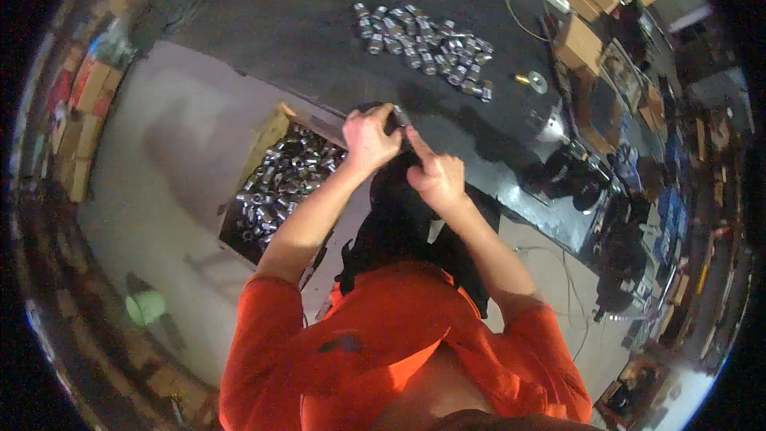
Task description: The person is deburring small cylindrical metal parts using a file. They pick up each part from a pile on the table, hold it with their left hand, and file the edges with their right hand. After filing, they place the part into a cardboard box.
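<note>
Left hand: the left hand (369, 140) is curled tight around a small metal part (399, 117), which sits just at the edge of the dark table (303, 32). The fingers wrap it so it does not slip.
Right hand: the right hand (435, 175) is just beside the left one. Its pointing finger sticks out and touches the metal part; the other fingers are folded in. It looks like it is steadying or turning the part.
Box: a cardboard box (271, 132) full of shiny metal parts stands on the floor, just left of the left arm, near enough to reach into.
Pile: a heap of metal parts (427, 44) like these lies on the table, well apart from the hands, so it stays out of the way.
Other things: a round shiny disc (537, 82) lies right of the heap. Brown boxes (578, 44) sit at the far right of the table.
Clothes: the orange sleeves (263, 327) are short, so the arms are bare.
</note>
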Motion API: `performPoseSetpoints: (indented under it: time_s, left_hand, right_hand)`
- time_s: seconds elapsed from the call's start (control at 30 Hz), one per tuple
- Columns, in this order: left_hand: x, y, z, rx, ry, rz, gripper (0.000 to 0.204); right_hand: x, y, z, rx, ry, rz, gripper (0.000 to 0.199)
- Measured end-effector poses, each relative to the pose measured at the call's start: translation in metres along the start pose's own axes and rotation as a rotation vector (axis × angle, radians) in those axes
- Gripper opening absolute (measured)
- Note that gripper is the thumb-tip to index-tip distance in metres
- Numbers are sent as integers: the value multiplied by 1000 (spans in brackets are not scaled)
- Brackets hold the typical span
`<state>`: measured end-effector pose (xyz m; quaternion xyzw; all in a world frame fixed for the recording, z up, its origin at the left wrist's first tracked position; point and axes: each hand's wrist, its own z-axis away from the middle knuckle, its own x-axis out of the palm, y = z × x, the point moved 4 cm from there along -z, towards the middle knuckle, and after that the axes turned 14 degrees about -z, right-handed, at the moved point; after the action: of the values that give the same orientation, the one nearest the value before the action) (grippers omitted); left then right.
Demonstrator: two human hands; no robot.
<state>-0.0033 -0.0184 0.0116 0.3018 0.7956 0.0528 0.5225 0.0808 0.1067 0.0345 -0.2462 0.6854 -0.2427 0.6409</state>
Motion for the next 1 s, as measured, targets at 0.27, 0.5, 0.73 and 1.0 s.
performPoseSetpoints:
  time_s: [0.27, 0.5, 0.73, 1.0]
  left_hand:
    - [-3, 0, -1, 10, -16, 37, 42]
    - [-4, -1, 1, -13, -33, 48, 41]
    - [-3, -1, 4, 0, 49, 27, 40]
    - [-4, 1, 3, 18, 78, 26, 40]
  right_hand:
    - [10, 4, -5, -152, 93, -13, 67]
    - [10, -1, -21, -184, 101, 38, 66]
    - [6, 1, -10, -296, 144, 73, 68]
    - [6, -1, -5, -352, 192, 84, 70]
